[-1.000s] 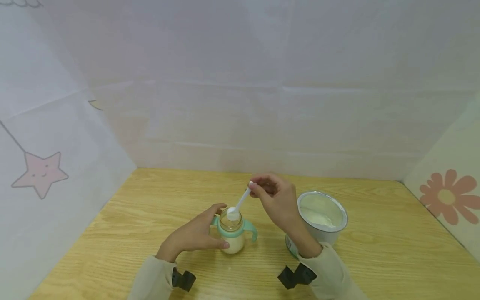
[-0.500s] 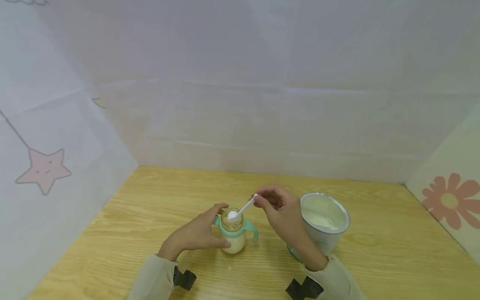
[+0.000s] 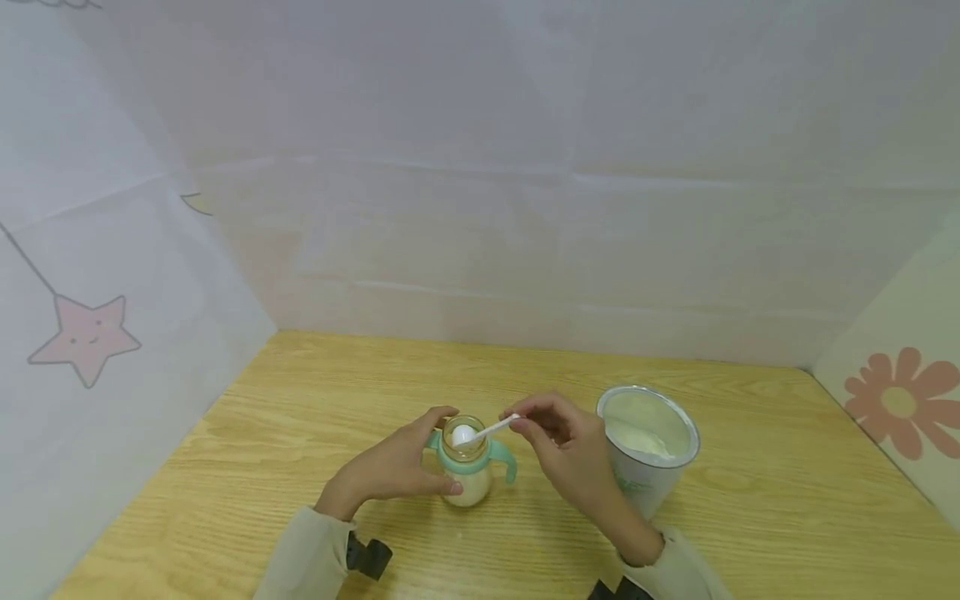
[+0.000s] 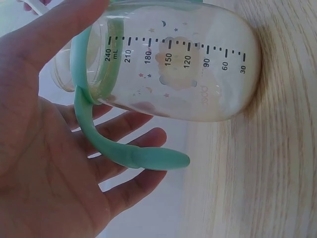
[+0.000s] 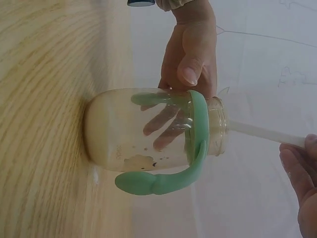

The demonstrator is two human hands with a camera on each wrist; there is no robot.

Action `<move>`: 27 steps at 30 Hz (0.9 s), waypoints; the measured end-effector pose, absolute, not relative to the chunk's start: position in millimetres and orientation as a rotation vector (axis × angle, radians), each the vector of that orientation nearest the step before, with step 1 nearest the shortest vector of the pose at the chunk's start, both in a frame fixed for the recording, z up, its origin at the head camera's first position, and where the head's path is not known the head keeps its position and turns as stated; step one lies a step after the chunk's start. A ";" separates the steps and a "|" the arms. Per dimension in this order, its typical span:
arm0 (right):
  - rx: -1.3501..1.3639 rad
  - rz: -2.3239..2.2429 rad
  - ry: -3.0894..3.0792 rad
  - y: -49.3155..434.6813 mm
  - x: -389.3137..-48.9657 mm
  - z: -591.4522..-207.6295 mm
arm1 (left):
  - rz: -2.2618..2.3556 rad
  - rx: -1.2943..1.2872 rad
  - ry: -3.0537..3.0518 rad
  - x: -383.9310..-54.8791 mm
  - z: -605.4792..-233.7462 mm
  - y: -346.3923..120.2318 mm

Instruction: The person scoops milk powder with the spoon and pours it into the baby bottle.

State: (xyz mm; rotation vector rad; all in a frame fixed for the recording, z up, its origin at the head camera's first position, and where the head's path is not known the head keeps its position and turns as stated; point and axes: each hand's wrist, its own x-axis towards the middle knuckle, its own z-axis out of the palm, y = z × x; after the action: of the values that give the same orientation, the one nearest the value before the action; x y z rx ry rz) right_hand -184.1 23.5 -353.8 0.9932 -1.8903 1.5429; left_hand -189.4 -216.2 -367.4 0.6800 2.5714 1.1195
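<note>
A clear baby bottle [image 3: 471, 490] with a mint-green collar and two handles stands uncapped on the table, with pale contents near its base. My left hand [image 3: 392, 463] holds it from the left, thumb in front and fingers behind; one green handle [image 4: 133, 154] lies across those fingers. Between thumb and fingers, my right hand [image 3: 576, 454] pinches the end of a white scoop [image 3: 497, 427]. Its bowl sits in the bottle's mouth, slanting down to the left. Whether powder is still in the bowl, I cannot tell. The scoop handle [image 5: 267, 133] also shows in the right wrist view.
An open can [image 3: 651, 479] with pale powder inside stands just right of my right hand, partly behind the forearm. The wooden table [image 3: 787, 467] meets white printed cloth walls [image 3: 465, 208] at the back and sides.
My right hand has come down and slightly right, and the scoop has tipped from steep to nearly level, its bowl staying at the bottle's mouth. The left hand and bottle have hardly moved.
</note>
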 end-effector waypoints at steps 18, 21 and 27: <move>1.162 1.517 -1.824 28.6 -177.1 -364.1 | 1.142 0.706 2.541 -190.5 -368.6 -216.1; 1.194 1.510 -1.816 29.7 -175.8 -365.2 | 1.148 0.716 2.538 -190.6 -368.9 -216.1; 1.256 1.477 -1.783 30.7 -173.3 -366.4 | 1.166 0.715 2.522 -190.3 -369.3 -216.0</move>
State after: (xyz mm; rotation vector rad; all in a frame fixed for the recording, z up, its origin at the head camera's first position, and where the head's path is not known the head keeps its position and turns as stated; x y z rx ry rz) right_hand -173.3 30.7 -366.4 1.2563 -1.7826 1.4772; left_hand -190.3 -216.0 -369.3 0.7152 2.5220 1.1660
